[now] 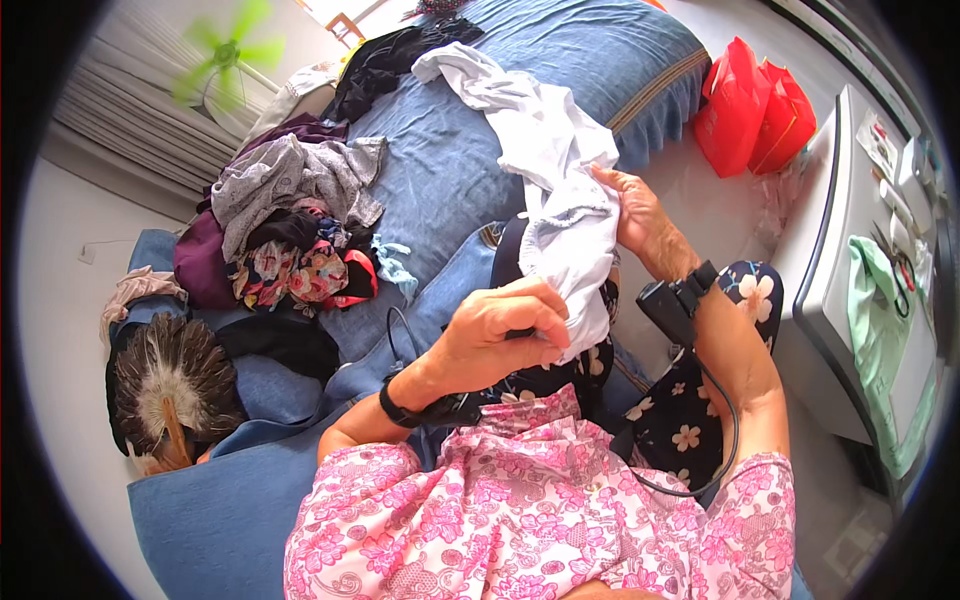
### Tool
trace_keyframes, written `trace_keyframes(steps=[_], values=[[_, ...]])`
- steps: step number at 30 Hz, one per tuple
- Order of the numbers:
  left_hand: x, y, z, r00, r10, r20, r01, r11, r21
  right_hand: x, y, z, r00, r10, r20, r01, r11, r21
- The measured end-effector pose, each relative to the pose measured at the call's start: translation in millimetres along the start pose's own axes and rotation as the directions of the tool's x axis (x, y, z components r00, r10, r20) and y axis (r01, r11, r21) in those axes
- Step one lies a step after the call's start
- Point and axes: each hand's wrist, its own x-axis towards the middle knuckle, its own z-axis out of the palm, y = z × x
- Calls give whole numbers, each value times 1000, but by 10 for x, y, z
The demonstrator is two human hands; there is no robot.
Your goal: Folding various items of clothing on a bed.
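A long, crumpled white garment (559, 195) stretches from the blue denim bed cover (442, 165) down over my lap. At its near end, the fingertips of my left hand (499, 326) pinch the cloth. My right hand (641, 214) grips the garment's right edge farther up, thumb on top and the other fingers partly hidden. Between the hands, a gathered seam runs across the fabric. My dark floral trousers (679, 405) show beneath it.
Left on the bed lies a heap of clothes (292, 217), with a feather fan (176, 390) nearer me. A green electric fan (226, 54) stands beyond. Red bags (750, 112) sit on the floor at right, near a cabinet (817, 300) bearing scissors (900, 270) and a green cloth (874, 337).
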Motion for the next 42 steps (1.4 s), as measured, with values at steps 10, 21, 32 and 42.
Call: trace_keyframes(steps=[10, 21, 32, 42], values=[[-475, 615, -308, 1000, -12, 1, 12, 996, -91, 79, -38, -276, 983, -69, -169, 46, 989, -138], [-1311, 726, -669, 924, -219, -313, 257, 963, 86, -450, -143, -15, 929, -356, -99, 292, 872, -393], [-1901, 192, -582, 849, -462, -258, 521, 814, 255, -2124, 525, -73, 819, -544, -184, 416, 783, -463], [-2049, -120, -259, 830, -550, -90, 553, 794, 251, -3376, 1159, -72, 613, -601, -513, 447, 799, -402]])
